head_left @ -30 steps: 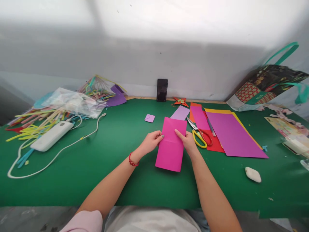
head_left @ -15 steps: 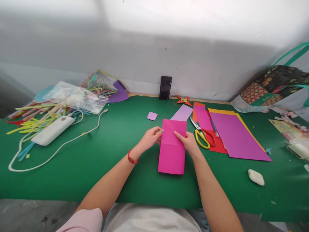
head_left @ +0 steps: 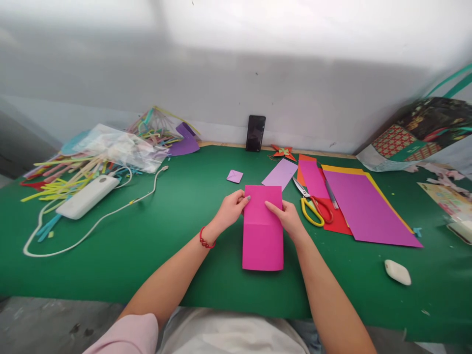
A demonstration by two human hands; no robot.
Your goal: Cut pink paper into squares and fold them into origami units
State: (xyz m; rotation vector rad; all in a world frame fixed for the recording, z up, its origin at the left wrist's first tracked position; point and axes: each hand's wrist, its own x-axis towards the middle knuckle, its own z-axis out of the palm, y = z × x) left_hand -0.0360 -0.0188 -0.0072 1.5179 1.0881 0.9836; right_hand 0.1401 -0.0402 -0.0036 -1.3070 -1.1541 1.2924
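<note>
Since it looks like thin card, the pink sheet [head_left: 263,246] should be feather-light, bendy and easily creased, so it's best held softly by the side edges, clear of that crosswise fold line. It's held over the counter [head_left: 184,196], near the front. Its left edge is pinched by the left hand's [head_left: 232,210] grip, its right edge by the right hand's [head_left: 289,216], thumb on top, both closed on it. Most fingers are hidden behind, the lilac strip's [head_left: 280,172] near end seems partly covered, and the bag [head_left: 391,140] is cut off at right.
</note>
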